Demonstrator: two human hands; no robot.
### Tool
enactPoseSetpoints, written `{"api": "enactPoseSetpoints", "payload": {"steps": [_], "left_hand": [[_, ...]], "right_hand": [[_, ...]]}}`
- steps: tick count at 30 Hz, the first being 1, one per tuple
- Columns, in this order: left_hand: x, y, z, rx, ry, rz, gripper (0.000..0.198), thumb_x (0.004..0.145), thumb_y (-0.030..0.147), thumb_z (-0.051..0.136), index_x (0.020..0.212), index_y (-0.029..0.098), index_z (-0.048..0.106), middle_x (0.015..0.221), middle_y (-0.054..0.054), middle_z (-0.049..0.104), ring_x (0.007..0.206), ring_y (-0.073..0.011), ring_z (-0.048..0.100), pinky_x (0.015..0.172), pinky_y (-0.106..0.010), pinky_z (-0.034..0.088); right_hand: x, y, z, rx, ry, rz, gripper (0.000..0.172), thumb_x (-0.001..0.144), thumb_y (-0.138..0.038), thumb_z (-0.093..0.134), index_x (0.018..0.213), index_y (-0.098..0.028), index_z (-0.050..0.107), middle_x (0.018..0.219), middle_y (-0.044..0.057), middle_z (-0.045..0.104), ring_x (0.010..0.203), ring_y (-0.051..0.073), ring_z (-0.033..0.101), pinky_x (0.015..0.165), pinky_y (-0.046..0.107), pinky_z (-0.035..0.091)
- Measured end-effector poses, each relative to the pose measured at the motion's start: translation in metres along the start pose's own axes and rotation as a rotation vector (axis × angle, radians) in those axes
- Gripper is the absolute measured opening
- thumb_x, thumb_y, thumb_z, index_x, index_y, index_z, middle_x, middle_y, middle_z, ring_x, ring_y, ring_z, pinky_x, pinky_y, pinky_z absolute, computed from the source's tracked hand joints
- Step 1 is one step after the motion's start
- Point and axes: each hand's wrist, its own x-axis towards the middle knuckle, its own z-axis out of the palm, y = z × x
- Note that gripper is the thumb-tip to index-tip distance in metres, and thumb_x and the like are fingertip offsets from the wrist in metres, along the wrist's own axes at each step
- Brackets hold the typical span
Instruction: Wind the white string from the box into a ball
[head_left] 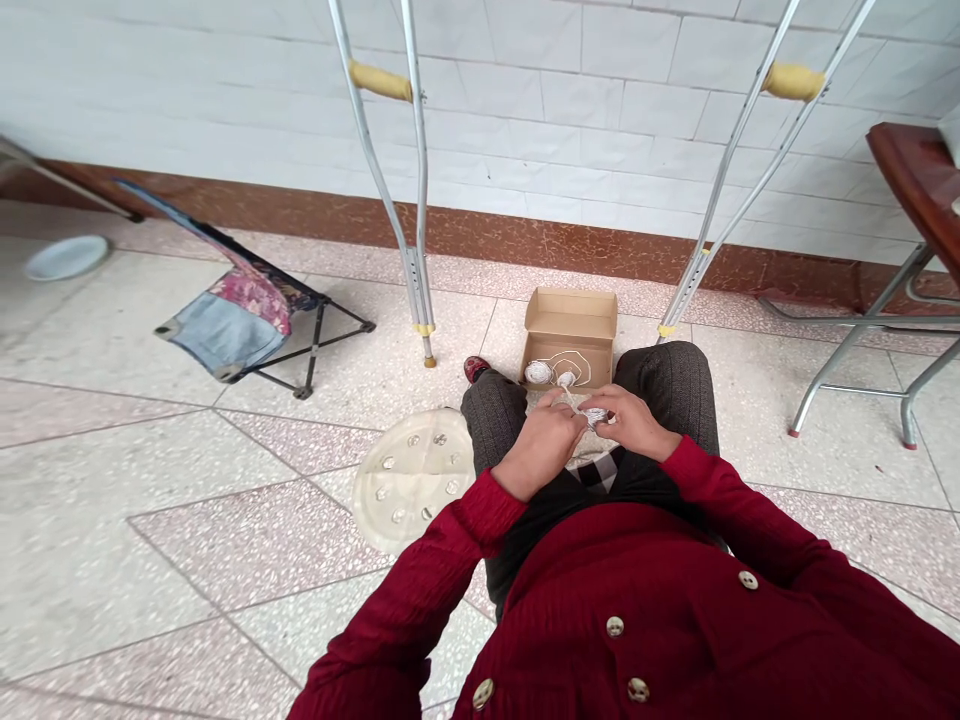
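Right hand (637,422) has a small white string ball (596,416) pinched in its fingers near the open brown cardboard box (570,312); left hand (546,442)'s against it, can't tell if gripping. Looks partway imo: two white bundles (538,373) wound, loose white string (587,367) left inside.

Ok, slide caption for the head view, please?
Left fingers and right fingers hold white string near an open cardboard box.

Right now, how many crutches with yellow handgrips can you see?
2. One crutch is left of the open cardboard box; the other crutch is to its right. Both tops are cut off, and more could be out of view.
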Motion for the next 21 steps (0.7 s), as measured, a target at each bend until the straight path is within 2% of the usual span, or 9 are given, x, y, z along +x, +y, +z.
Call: {"api": "enactPoseSetpoints", "payload": {"steps": [2,4,7,9,11,13,17,21], "left_hand": [[0.003,-0.008,0.000,-0.041,0.031,0.019,0.022,0.095,0.019,0.048,0.088,0.016,0.069,0.077,-0.005,0.068,0.080,-0.0184,0.063,0.108,-0.044,0.035],[0.006,-0.014,0.003,-0.099,0.076,-0.005,0.023,0.097,0.022,0.047,0.093,0.017,0.069,0.081,-0.005,0.069,0.084,-0.0181,0.063,0.108,-0.042,0.035],[0.006,-0.016,0.011,-0.218,0.135,-0.122,0.026,0.098,0.027,0.047,0.092,0.017,0.070,0.083,-0.005,0.070,0.084,-0.0180,0.062,0.099,-0.037,0.041],[0.004,-0.014,0.016,-0.292,0.148,-0.212,0.026,0.097,0.029,0.048,0.091,0.017,0.070,0.083,-0.005,0.070,0.084,-0.0185,0.062,0.089,-0.032,0.045],[0.000,-0.011,0.019,-0.340,0.153,-0.282,0.026,0.097,0.031,0.049,0.091,0.018,0.071,0.084,-0.006,0.070,0.085,-0.0187,0.062,0.082,-0.030,0.045],[-0.003,-0.008,0.019,-0.378,0.141,-0.307,0.027,0.097,0.031,0.049,0.090,0.018,0.071,0.084,-0.006,0.069,0.084,-0.0182,0.062,0.080,-0.028,0.044],[0.000,-0.015,0.010,-0.464,0.057,-0.255,0.032,0.097,0.034,0.048,0.079,0.019,0.070,0.072,-0.003,0.066,0.076,-0.0163,0.059,0.078,-0.026,0.043],[0.007,-0.031,0.002,-0.619,0.041,-0.168,0.033,0.094,0.036,0.052,0.071,0.017,0.068,0.068,0.000,0.064,0.074,-0.0149,0.057,0.082,-0.027,0.042]], "right_hand": [[-0.001,-0.003,0.000,0.107,-0.054,0.002,0.041,0.069,-0.004,0.057,0.102,-0.024,0.072,0.099,0.004,0.065,0.096,0.022,0.059,0.084,0.036,0.048],[-0.003,-0.005,0.003,0.295,-0.054,0.048,0.040,0.071,-0.006,0.055,0.105,-0.022,0.070,0.103,0.005,0.064,0.096,0.021,0.059,0.077,0.034,0.052],[-0.008,-0.007,0.008,0.580,0.029,0.193,0.039,0.071,-0.015,0.059,0.109,-0.023,0.064,0.110,0.006,0.062,0.098,0.021,0.058,0.065,0.031,0.057],[-0.013,-0.010,0.009,0.691,0.079,0.277,0.033,0.070,-0.021,0.065,0.103,-0.022,0.064,0.105,0.005,0.062,0.097,0.021,0.058,0.064,0.032,0.058],[-0.017,-0.012,0.009,0.715,0.101,0.325,0.030,0.068,-0.025,0.070,0.097,-0.020,0.065,0.100,0.005,0.063,0.093,0.021,0.059,0.067,0.033,0.058],[-0.020,-0.015,0.008,0.653,0.106,0.333,0.035,0.065,-0.028,0.075,0.098,-0.019,0.066,0.099,0.005,0.065,0.092,0.020,0.061,0.069,0.032,0.056],[-0.022,-0.018,0.007,0.457,0.134,0.301,0.036,0.063,-0.021,0.073,0.099,-0.019,0.068,0.099,0.004,0.068,0.077,0.015,0.062,0.064,0.027,0.052],[-0.020,-0.021,0.001,0.481,0.073,0.281,0.034,0.065,-0.021,0.073,0.099,-0.020,0.069,0.095,0.002,0.069,0.058,0.009,0.056,0.056,0.025,0.049]]}}
